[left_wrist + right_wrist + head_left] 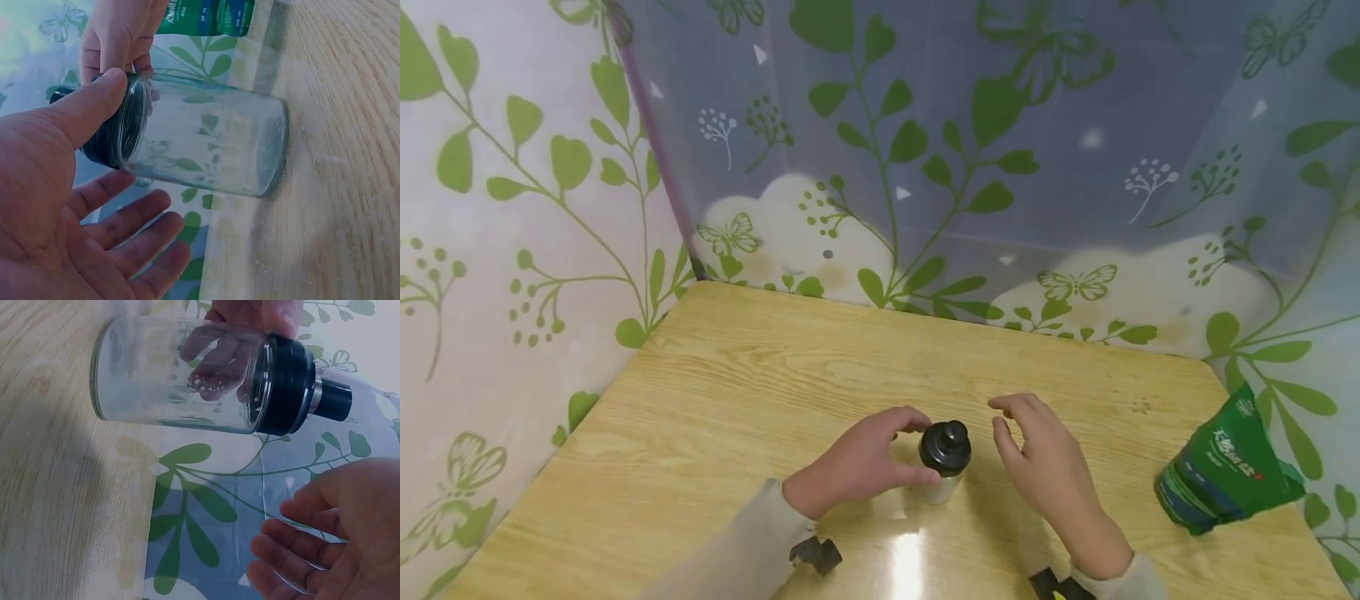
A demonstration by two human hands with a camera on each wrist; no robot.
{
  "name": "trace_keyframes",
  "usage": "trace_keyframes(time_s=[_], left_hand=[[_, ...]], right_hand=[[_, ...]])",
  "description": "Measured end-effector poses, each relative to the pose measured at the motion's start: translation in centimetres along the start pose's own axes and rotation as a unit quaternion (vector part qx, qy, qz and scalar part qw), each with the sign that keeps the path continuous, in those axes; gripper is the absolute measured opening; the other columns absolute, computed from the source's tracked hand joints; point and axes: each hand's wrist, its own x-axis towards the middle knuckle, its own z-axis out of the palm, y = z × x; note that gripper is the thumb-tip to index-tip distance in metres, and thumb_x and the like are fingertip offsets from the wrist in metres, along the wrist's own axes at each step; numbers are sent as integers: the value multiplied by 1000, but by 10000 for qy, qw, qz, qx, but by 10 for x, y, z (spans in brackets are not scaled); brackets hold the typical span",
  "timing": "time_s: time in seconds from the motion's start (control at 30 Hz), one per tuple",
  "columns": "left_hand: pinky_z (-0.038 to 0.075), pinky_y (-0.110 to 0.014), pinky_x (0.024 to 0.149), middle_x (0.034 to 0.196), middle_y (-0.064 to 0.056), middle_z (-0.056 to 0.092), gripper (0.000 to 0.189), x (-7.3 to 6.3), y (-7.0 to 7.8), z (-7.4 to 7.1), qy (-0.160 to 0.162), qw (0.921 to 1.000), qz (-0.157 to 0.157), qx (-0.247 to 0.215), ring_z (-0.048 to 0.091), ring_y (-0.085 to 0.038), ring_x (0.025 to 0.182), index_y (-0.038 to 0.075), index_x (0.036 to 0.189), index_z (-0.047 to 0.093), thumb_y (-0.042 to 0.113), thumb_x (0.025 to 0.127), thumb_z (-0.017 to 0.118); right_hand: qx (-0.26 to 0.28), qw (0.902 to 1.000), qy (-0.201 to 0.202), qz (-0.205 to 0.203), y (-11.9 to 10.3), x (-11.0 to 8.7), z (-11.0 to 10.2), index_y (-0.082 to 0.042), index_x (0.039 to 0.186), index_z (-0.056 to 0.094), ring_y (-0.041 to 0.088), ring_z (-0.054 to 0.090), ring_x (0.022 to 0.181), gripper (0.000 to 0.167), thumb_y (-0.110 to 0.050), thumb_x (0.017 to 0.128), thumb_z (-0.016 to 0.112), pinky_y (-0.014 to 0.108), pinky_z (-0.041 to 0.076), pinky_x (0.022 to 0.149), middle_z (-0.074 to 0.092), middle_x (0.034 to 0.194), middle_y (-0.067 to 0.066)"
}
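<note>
A clear glass jar [206, 134] with a black lid [945, 447] stands upright on the table; a short black spout [333, 399] with a silver collar tops the lid. My left hand [868, 458] is beside the jar, its thumb at the lid's edge and its other fingers spread loosely on the far side. Through the glass, the right wrist view shows those fingers behind the jar. To the jar's right, my right hand [1048, 458] hovers apart from it with relaxed, slightly bent fingers and holds nothing. Droplet-like spots mark the glass near the neck.
A green pouch [1225, 471] with white print stands at the right side of the wooden table [737, 358]. Patterned curtains [880, 150] with leaves and butterflies hang along the back and sides.
</note>
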Motion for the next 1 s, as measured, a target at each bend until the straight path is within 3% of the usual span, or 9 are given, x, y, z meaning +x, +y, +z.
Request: trace_keyframes(time_s=[0.2, 0.33, 0.53, 0.67, 1.0], left_hand=[[48, -46, 105, 123, 14, 69, 53, -3, 5, -3, -212, 9992, 156, 290, 65, -16, 121, 29, 128, 64, 51, 84, 84], [50, -41, 102, 119, 15, 69, 54, -5, 9, -8, -433, 9975, 190, 534, 66, -13, 116, 28, 128, 63, 54, 85, 82], [52, -39, 98, 121, 11, 68, 61, -9, 14, -8, -543, 9953, 170, 790, 65, -12, 114, 28, 135, 59, 56, 85, 81], [53, -35, 93, 121, 14, 67, 68, -9, 15, -6, -558, 9952, 228, 777, 64, -10, 110, 28, 139, 58, 61, 84, 80], [52, -32, 94, 133, 12, 60, 81, -10, 18, -5, -637, 9938, 457, 794, 60, -6, 113, 28, 154, 48, 66, 87, 72]], right_hand=[[-6, 9999, 105, -111, -1, -1, -1, -10, 118, 72, 26, 68, 102, 20, -16, 100, 68, 45, 56, 72, 70, 113, 4], [72, 9989, 324, -320, -3, -1, -3, -12, 113, 73, 23, 69, 98, 16, -16, 98, 70, 44, 57, 73, 71, 109, 0], [335, 9940, 654, -808, -11, -3, -7, -17, 102, 74, 14, 65, 87, 7, -15, 95, 74, 38, 56, 70, 69, 99, -9], [597, 9882, 713, -1221, -17, -5, -10, -18, 99, 74, 8, 62, 83, 10, -15, 90, 79, 33, 56, 67, 68, 95, -12], [697, 9787, 573, -1842, -25, -8, -9, -20, 96, 71, 5, 60, 80, 24, -40, 89, 83, 24, 54, 65, 65, 94, -14]])
